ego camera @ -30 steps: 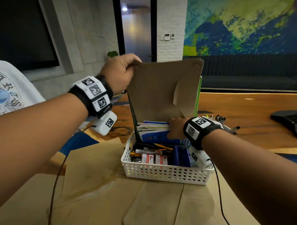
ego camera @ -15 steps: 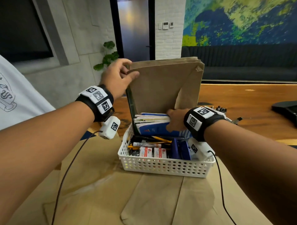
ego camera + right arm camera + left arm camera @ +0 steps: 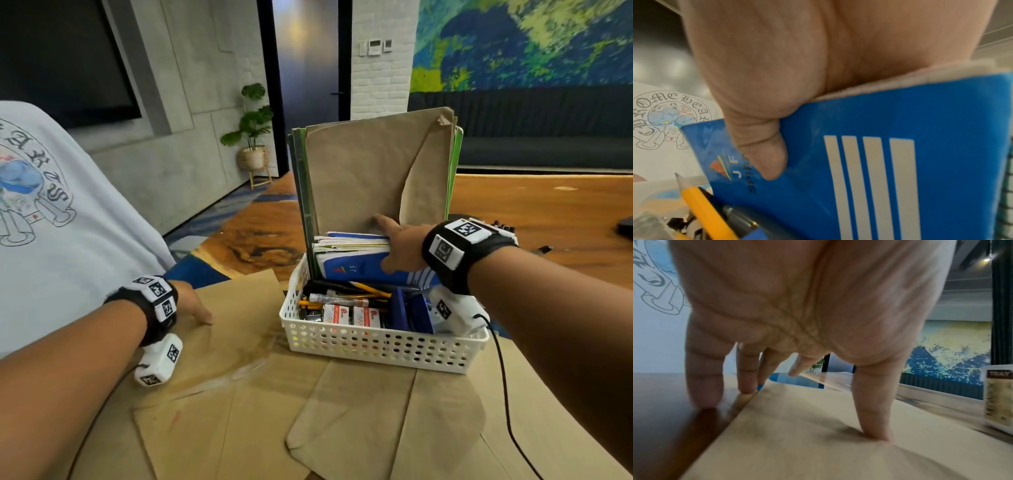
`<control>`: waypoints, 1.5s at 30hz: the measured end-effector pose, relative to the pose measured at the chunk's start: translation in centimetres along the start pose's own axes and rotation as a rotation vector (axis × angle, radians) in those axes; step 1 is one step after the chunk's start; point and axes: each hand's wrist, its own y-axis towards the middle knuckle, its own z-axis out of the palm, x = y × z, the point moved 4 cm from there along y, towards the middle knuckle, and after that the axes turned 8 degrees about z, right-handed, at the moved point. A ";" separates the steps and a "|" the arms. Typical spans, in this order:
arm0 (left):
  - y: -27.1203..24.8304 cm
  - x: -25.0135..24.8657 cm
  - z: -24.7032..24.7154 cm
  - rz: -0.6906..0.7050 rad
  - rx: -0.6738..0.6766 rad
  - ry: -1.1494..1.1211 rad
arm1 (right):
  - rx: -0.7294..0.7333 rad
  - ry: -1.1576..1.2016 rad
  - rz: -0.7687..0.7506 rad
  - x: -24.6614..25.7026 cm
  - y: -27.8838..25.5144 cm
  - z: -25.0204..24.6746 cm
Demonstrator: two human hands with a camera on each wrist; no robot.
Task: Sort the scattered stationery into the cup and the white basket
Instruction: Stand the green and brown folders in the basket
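Now our right hand (image 3: 402,245) grips the blue notebook (image 3: 356,265) by its top edge (limp, light, spine stiffest) at the white basket's (image 3: 376,346) far side; left hand (image 3: 190,303) rests flat, empty.

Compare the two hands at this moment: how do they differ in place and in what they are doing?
The left hand rests on a brown envelope lying flat on the table, fingers straight and spread; the right hand is up in the white basket. The left hand holds nothing; the right hand grips the blue notebook, thumb across its cover. Both wear black wristbands with markers.
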 end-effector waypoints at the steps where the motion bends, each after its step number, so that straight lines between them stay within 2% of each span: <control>1: 0.0 0.5 0.1 -0.009 -0.009 -0.048 | 0.003 0.004 0.002 0.0 -0.1 0.0; 6: 0.1 1.5 -1.3 -0.079 -0.180 -0.289 | 0.020 0.015 0.004 0.0 -0.5 -0.2; 8: 0.1 1.8 -2.3 -0.042 -0.250 -0.501 | 0.021 0.002 0.002 0.1 -0.5 -0.2; 12: 0.6 3.1 -5.7 0.166 -0.407 -1.005 | 0.026 -0.004 0.011 0.2 -0.6 -0.2; 15: -3.7 1.1 -10.2 0.359 -0.497 -1.330 | 0.037 0.020 0.013 0.2 -0.7 -0.2; 20: -11.4 -0.6 -18.8 0.659 -0.773 -1.563 | 0.016 -0.007 0.003 0.2 -0.6 -0.1; 23: -14.9 -0.7 -21.6 0.811 -0.864 -1.673 | 0.010 0.006 0.000 0.2 -0.3 -0.1; 26: -17.8 -3.1 -21.6 0.897 -0.852 -1.665 | 0.096 0.119 0.009 -0.2 -0.2 -0.2; 28: -19.2 -5.4 -20.9 0.934 -0.829 -1.571 | 0.213 0.368 -0.022 -0.7 -1.0 -0.8; 30: -20.2 -7.6 -20.1 0.972 -0.824 -1.425 | 0.219 0.560 -0.104 -1.2 -2.4 -2.5; 35: -23.0 -11.7 -19.3 1.049 -0.904 -0.821 | 0.035 1.225 -0.351 -2.0 -7.0 -8.2; 37: -23.8 -12.9 -19.2 1.086 -0.927 -0.722 | -0.047 1.335 -0.420 -1.9 -8.6 -9.9; 39: -24.1 -13.6 -19.1 1.117 -0.942 -0.707 | -0.193 1.409 -0.437 -2.0 -9.6 -11.1; 41: -23.9 -13.6 -19.2 1.035 -1.001 -0.645 | -0.339 1.565 -0.384 -2.8 -9.9 -11.5; 43: -22.2 -12.5 -18.8 0.824 -1.015 -0.601 | -0.413 1.790 -0.300 -4.0 -9.7 -11.2; 45: -19.4 -11.1 -17.5 0.605 -0.867 -0.742 | -0.390 2.020 -0.204 -4.9 -9.2 -10.3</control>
